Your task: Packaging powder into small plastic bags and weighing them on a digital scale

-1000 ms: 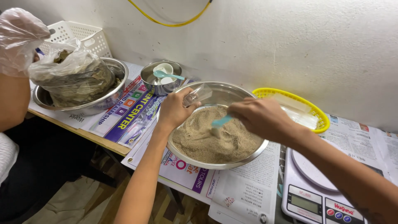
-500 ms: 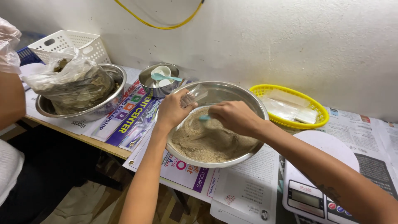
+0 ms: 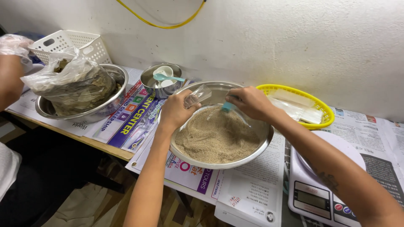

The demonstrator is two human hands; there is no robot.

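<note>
Steel bowl sat nearly full of tan grain, so most remained unscooped. Over its rim, the left hand pinched a small clear bag, seemingly empty; the right hand gripped a teal scoop.

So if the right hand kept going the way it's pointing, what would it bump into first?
The right hand points left over the big steel bowl, toward the small clear bag in the left hand. It would probably meet that bag first, though depth is hard to judge.
</note>
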